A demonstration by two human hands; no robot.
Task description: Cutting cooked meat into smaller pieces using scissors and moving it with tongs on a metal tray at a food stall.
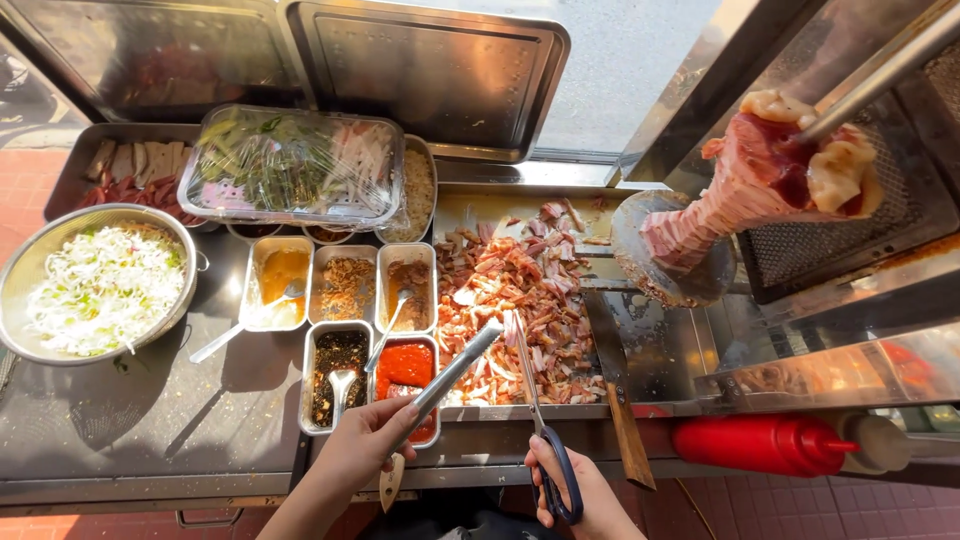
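While sunlight falls across the stall, the left hand (365, 445) has its grip clamped on metal tongs (452, 372), and the right hand (580, 490) has its grip closed through the handles of scissors (535, 400); both tools point into the pile of chopped meat (520, 310) on the steel tray (600, 350). A red squeeze bottle (755, 443) lies at the right on the tabletop (150, 420). Beside the meat sit small tins of sauces (345, 320), with a bowl of shredded cabbage (100, 285) left. Farther off are a wrapped tray of greens (295, 165), a meat spit (760, 180), and red brick paving (25, 190) outside.
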